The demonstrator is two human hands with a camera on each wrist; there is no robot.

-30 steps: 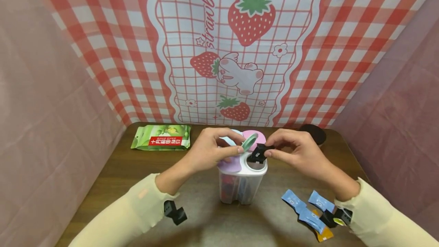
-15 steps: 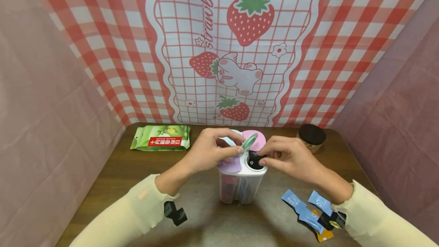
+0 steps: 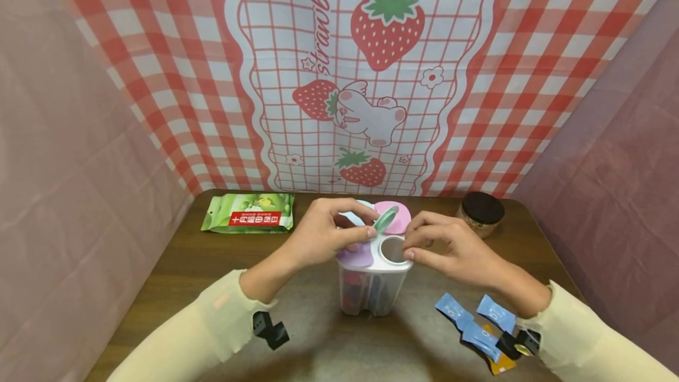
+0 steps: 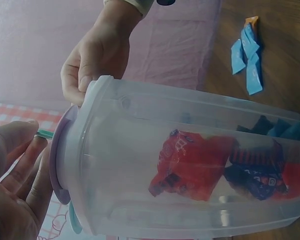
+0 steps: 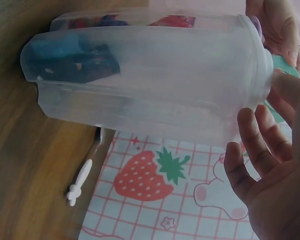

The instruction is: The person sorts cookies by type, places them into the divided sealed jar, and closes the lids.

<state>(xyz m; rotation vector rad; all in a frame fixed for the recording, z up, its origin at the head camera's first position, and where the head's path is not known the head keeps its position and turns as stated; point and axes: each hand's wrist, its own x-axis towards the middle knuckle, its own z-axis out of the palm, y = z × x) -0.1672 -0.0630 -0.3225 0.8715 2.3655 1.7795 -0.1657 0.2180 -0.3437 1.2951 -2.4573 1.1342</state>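
A clear plastic storage container with a white top stands in the middle of the table. My left hand pinches its small green lid, tilted up from a round opening. Purple and pink lids cover other compartments. My right hand is at the right rim of the uncovered opening, holding nothing, its fingers loosely bent. Through the wall, the left wrist view shows red packets in one compartment. Blue and dark packets lie at the bottom of another in the right wrist view.
Several blue packets and an orange one lie at the front right. A black-lidded jar stands at the back right, a green bag lies at the back left. Behind the container is a white-handled utensil.
The black packet in my right hand went down into the uncovered opening and out of the fingers. The right hand now stays at the rim. The left hand has not moved.
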